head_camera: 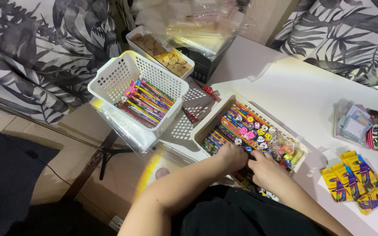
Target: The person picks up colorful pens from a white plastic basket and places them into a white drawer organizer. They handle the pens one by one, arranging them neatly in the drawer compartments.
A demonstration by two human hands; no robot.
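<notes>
My left hand (232,155) and my right hand (265,169) meet at the near end of a white basket (206,126) packed with colourful pencils (232,122) that carry small eraser toppers. Both hands have curled fingers closed on a bundle of these pencils at the basket's near edge. Whatever lies under my palms is hidden.
A second white lattice basket (123,74) holding more pencils stands tilted at the left. A tray of gold coins (165,57) sits behind it. Yellow crayon boxes (351,179) and a clear packet of small notepads (351,124) lie on the white table (294,87) at right. Clear plastic bags (197,22) lie at the back.
</notes>
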